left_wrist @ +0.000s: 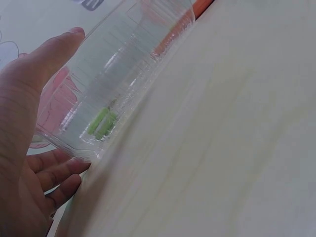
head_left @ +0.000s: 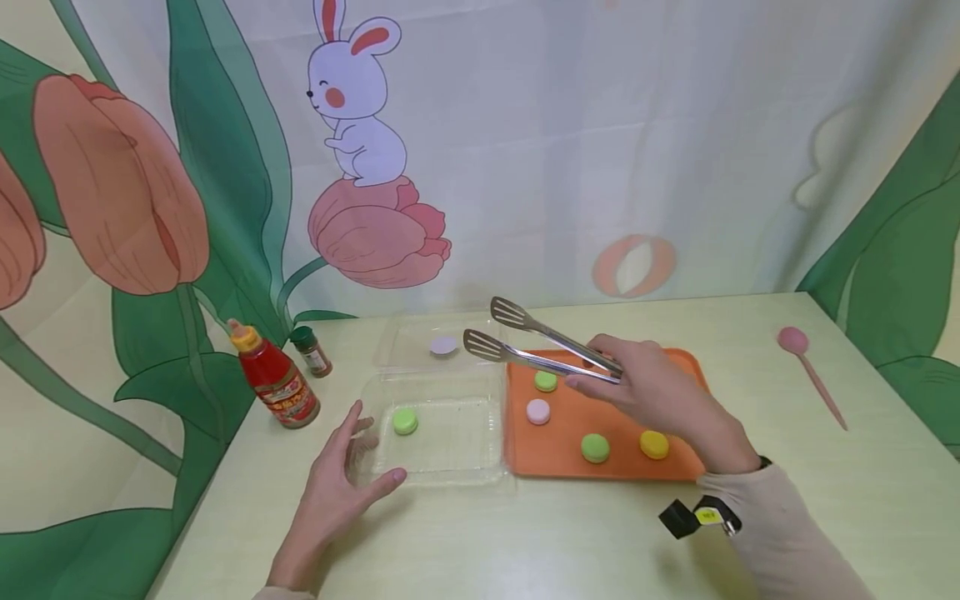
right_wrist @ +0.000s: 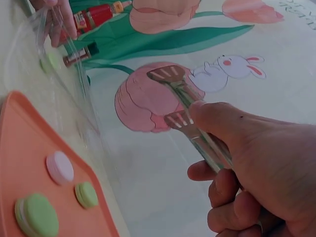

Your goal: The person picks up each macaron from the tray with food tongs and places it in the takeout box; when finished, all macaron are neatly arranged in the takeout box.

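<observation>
Right hand [head_left: 656, 390] grips tongs [head_left: 567, 342]; left hand [head_left: 337, 477] touches clear container [head_left: 453, 437].

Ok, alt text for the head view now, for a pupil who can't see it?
A person's right hand, above an orange tray of green, pink and yellow macarons, holds open metal tongs. The left hand is at the left end of a clear container with one green macaron. A red sauce bottle stands at left, a pink spoon lies at right.

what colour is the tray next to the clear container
Orange; the tray shows best in the head view.
</observation>
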The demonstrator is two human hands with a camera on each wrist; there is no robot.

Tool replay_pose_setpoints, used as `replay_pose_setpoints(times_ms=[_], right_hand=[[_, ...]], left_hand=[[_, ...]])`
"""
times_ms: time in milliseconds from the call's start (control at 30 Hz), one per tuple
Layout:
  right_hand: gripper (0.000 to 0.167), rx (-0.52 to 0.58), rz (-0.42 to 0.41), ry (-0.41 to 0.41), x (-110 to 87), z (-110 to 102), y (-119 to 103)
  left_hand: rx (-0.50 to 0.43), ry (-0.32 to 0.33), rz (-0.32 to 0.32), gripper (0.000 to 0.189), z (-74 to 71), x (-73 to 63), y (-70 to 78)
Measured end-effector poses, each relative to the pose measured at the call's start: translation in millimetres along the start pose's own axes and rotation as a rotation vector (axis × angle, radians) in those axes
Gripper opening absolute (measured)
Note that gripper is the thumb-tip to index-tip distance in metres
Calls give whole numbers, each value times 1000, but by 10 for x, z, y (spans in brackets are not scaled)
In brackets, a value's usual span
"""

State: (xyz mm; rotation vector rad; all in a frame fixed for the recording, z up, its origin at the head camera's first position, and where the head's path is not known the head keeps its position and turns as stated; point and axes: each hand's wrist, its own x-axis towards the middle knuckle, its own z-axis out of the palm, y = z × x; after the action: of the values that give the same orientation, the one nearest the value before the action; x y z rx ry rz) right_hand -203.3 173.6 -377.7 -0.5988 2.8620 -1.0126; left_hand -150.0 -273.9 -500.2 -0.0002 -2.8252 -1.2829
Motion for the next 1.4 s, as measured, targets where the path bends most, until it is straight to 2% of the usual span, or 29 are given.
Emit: replay_pose_setpoints(times_ms=[133, 300, 600, 867, 1100, 1267, 1400], right_hand=[[52, -24, 38, 22, -92, -82, 138], [57, -2, 74, 20, -240, -189, 308], [49, -74, 104, 100, -502, -287, 646], [51, -122, 166, 147, -724, -262, 968], [41, -146, 146, 195, -925, -227, 1169], [47, -150, 186, 183, -1026, -218, 1269], [47, -128, 172, 192, -1103, -178, 1367]], left_hand=[[4, -3, -2, 127, -13, -8, 0], [9, -6, -9, 127, -21, -13, 3], [-1, 3, 9, 126, -33, -37, 0], [0, 3, 20, 126, -32, -31, -13], [0, 8, 36, 125, -16, -24, -37], [1, 5, 32, 126, -10, -9, -30], [1, -1, 24, 126, -1, -4, -23]])
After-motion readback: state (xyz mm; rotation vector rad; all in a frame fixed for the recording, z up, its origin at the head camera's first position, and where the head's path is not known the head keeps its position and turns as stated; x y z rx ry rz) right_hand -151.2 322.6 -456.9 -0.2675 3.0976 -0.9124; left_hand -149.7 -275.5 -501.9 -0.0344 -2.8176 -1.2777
